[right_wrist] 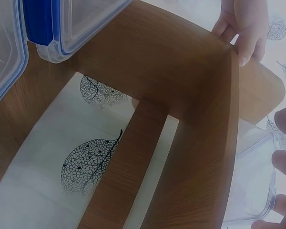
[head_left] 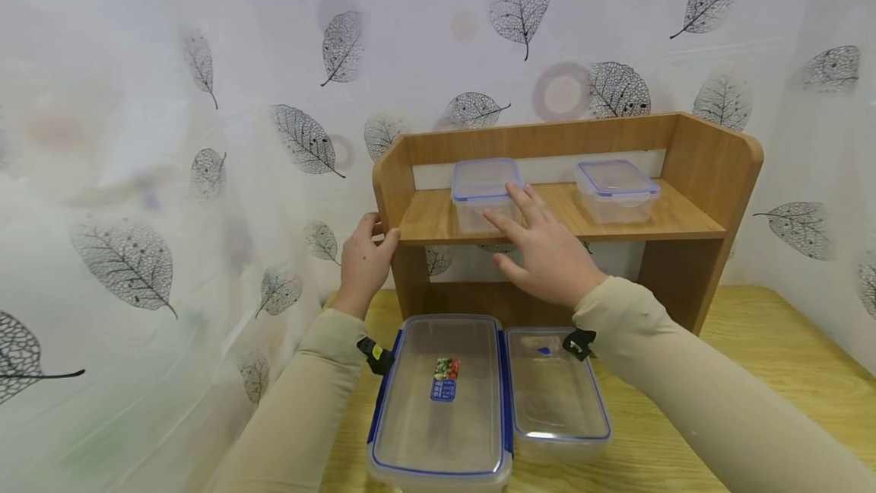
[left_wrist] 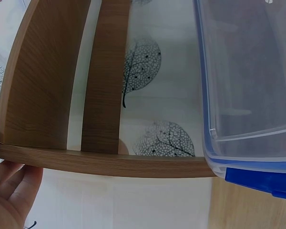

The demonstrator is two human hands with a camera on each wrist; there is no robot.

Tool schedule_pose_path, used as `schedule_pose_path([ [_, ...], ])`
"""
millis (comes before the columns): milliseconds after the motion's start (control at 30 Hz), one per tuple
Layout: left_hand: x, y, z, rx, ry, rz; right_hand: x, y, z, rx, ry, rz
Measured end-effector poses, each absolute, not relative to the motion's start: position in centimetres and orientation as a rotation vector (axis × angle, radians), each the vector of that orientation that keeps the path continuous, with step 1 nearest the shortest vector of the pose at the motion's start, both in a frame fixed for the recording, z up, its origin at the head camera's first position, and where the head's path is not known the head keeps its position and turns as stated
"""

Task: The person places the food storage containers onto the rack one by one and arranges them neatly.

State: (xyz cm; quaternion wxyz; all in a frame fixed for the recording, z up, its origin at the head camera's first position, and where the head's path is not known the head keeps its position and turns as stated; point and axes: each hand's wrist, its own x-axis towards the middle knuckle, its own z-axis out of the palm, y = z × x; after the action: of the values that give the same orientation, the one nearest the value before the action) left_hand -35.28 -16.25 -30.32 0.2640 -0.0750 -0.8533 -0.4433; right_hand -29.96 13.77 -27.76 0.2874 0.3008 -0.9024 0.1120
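A wooden desktop shelf point(head_left: 708, 166) stands on the table against the wall covering. My left hand point(head_left: 366, 257) grips its left side panel, with the thumb at the front edge and the fingers on the outer side. Toward the left of the upper board sits a clear food container point(head_left: 484, 179) with a blue-edged lid. My right hand point(head_left: 550, 253) is spread in front of that container's right side, fingertips overlapping its lid and wall in the head view. The right wrist view shows the fingers alongside the container point(right_wrist: 252, 176), partly cut off by the frame.
Another small lidded container point(head_left: 617, 181) sits on the right of the upper board. Before the shelf, a large container point(head_left: 438, 432) with blue side clips and a narrower one point(head_left: 556, 394) lie side by side on the wooden table point(head_left: 760, 348). A leaf-patterned sheet covers the walls.
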Motion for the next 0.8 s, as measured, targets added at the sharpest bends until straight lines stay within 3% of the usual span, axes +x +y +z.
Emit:
schedule_pose_path([
  [400, -35.3, -16.3, -30.6, -0.195, -2.306, -1.211, -30.3, 13.6, -27.9, 0.793, -2.415, 0.302],
  [800, -35.4, -16.2, -30.3, -0.204, -2.31, -1.192, -28.1, 15.4, -28.2, 0.797, -2.338, 0.417],
])
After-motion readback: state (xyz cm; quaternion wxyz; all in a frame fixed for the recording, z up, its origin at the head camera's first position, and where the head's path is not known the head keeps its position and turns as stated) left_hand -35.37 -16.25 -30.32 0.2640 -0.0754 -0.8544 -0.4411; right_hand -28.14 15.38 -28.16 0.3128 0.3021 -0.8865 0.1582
